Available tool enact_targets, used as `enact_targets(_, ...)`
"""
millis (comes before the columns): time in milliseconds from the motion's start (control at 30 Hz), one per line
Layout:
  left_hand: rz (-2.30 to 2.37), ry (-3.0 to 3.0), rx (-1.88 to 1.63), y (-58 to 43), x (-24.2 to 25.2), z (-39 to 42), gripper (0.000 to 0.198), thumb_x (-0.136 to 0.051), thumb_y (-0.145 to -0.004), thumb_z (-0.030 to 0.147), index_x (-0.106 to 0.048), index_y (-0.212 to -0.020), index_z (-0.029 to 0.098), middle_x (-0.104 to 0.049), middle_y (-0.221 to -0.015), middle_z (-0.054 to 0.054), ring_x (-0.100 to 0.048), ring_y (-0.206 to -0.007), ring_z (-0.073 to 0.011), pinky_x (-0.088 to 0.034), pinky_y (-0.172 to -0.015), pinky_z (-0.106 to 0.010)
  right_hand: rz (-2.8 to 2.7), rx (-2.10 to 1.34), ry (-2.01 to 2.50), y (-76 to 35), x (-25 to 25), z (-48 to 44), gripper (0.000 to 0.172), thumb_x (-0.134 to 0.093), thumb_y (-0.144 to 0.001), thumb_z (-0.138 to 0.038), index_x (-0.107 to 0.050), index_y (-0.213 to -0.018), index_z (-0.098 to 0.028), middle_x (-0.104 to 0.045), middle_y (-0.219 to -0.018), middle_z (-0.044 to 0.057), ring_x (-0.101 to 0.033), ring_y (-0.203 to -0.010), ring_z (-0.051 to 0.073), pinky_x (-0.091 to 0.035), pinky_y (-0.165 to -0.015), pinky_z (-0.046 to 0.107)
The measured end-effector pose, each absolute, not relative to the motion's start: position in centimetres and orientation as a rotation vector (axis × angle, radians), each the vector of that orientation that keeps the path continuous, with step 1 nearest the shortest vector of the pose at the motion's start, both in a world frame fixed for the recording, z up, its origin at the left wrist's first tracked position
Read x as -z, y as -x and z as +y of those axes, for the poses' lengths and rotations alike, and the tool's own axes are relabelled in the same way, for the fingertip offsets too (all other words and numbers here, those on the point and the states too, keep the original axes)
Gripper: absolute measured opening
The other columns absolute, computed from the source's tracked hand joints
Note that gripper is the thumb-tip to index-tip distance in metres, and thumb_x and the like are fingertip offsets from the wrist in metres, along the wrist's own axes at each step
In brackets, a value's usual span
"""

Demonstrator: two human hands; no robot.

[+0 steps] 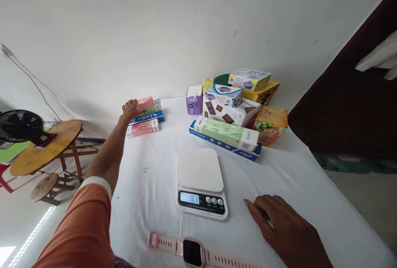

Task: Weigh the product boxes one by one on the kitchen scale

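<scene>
At the far left of the table, my left hand [130, 110] is closed around the left end of a pink and green toothpaste box [150, 102]. That box lies by a blue toothpaste box [147, 117], with another pink toothpaste box [144, 128] in front. The left fingertips are partly hidden. My right hand [285, 228] rests on the white cloth at the near right, loosely bent, thumb apart, holding nothing. Just left of it stands a white kitchen scale [201, 171] with a bare platform; its display [190, 198] reads 363.
A pink-strapped smartwatch [192, 251] lies at the near edge. Behind the scale, a green box [228, 131] lies on a blue one. Further back are a purple box [194, 100], stacked soap boxes [249, 78] and an orange pack [271, 123]. A fan [21, 125] stands left.
</scene>
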State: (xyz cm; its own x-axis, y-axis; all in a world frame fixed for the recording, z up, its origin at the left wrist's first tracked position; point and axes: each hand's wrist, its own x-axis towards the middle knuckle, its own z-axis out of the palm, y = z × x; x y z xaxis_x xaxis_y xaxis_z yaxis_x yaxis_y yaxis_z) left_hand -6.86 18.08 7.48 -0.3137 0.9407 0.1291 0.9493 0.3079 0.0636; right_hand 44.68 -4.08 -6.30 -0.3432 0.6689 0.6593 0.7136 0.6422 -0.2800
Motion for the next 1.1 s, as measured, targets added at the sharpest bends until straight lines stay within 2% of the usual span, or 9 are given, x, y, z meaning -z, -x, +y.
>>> enact_targets(167, -2.496, 1.798, 0.077, 8.0, -8.5, 19.2, 0.075, -0.078, -0.073, 0.065, -0.057, -0.129, 0.021, -0.049, -0.147, -0.025, -0.04, -0.141, -0.0475, -0.033, -0.112, -0.06, -2.085, 0.118, 1.054, -44.6, 6.2, -3.7, 0.027, -0.056, -0.104, -0.031, -0.054, -0.078, -0.024, -0.059, -0.068, -0.001, -0.058, -0.061, 0.017, -0.043, -0.066, 0.035)
enact_targets(267, -2.537, 1.825, 0.239, 8.4, -8.8, 18.5, 0.065, -0.079, -0.074, 0.062, -0.059, -0.119, 0.02, -0.053, -0.136, -0.02, -0.045, -0.133, -0.041, -0.041, -0.108, -0.053, -2.092, 0.112, 1.072, -44.5, 6.2, -3.6, 0.027, -0.055, -0.105, -0.031, -0.055, -0.079, -0.024, -0.06, -0.069, -0.001, -0.057, -0.062, 0.017, -0.042, -0.066, 0.034)
enact_targets(367, -2.495, 1.843, 0.473, 8.5, -8.9, 16.4, 0.057, -0.077, -0.078, 0.054, -0.056, -0.12, 0.02, -0.054, -0.125, -0.014, -0.05, -0.124, -0.0348, -0.045, -0.108, -0.049, -2.096, 0.126, 1.112, -44.3, 6.1, -3.8, 0.03, -0.056, -0.105, -0.032, -0.054, -0.076, -0.024, -0.058, -0.066, -0.001, -0.056, -0.06, 0.017, -0.041, -0.064, 0.034)
enact_targets(467, -2.361, 1.914, 0.593, 7.5, -9.0, 13.0, 0.054, -0.077, -0.079, 0.047, -0.056, -0.122, 0.021, -0.055, -0.121, -0.011, -0.053, -0.119, -0.0325, -0.045, -0.109, -0.049, -2.109, 0.146, 1.147, -44.2, 6.0, -4.0, 0.033, -0.056, -0.105, -0.031, -0.052, -0.073, -0.024, -0.056, -0.064, -0.001, -0.055, -0.061, 0.017, -0.039, -0.063, 0.034)
enact_targets(633, -2.092, 2.345, 0.659, 1.7, -7.9, 6.2, 0.051, -0.076, -0.083, 0.05, -0.057, -0.123, 0.025, -0.058, -0.12, -0.007, -0.057, -0.112, -0.0283, -0.05, -0.101, -0.045, -2.124, 0.069, 1.218, -44.2, 6.3, -4.2, 0.035, -0.056, -0.104, -0.03, -0.053, -0.07, -0.023, -0.06, -0.064, 0.001, -0.056, -0.064, 0.018, -0.038, -0.063, 0.033)
enact_targets(767, -1.848, 2.746, 0.628, -5.3, -5.8, 2.1, 0.05, -0.075, -0.088, 0.051, -0.055, -0.125, 0.025, -0.06, -0.12, -0.008, -0.058, -0.111, -0.0276, -0.05, -0.097, -0.043, -2.129, 0.056, 1.225, -44.2, 6.5, -4.3, 0.035, -0.054, -0.105, -0.031, -0.054, -0.071, -0.023, -0.062, -0.066, 0.002, -0.056, -0.066, 0.018, -0.038, -0.063, 0.033)
enact_targets(1033, -1.702, 2.942, 0.357, -11.4, -4.1, 0.2, 0.044, -0.074, -0.09, 0.048, -0.058, -0.125, 0.025, -0.061, -0.122, -0.009, -0.057, -0.113, -0.0305, -0.048, -0.1, -0.051, -2.104, 0.012, 1.214, -44.2, 6.4, -4.5, 0.036, -0.051, -0.105, -0.03, -0.053, -0.069, -0.023, -0.061, -0.066, 0.002, -0.055, -0.067, 0.018, -0.036, -0.062, 0.032)
enact_targets(1100, -1.728, 2.927, 0.317, -11.3, -4.1, 0.0, 0.052, -0.074, -0.09, 0.05, -0.056, -0.133, 0.027, -0.06, -0.127, -0.011, -0.056, -0.119, -0.0326, -0.047, -0.103, -0.055, -2.09, 0.008, 1.211, -44.2, 6.4, -4.4, 0.035, -0.052, -0.104, -0.029, -0.053, -0.069, -0.023, -0.061, -0.066, 0.002, -0.054, -0.067, 0.018, -0.035, -0.062, 0.032)
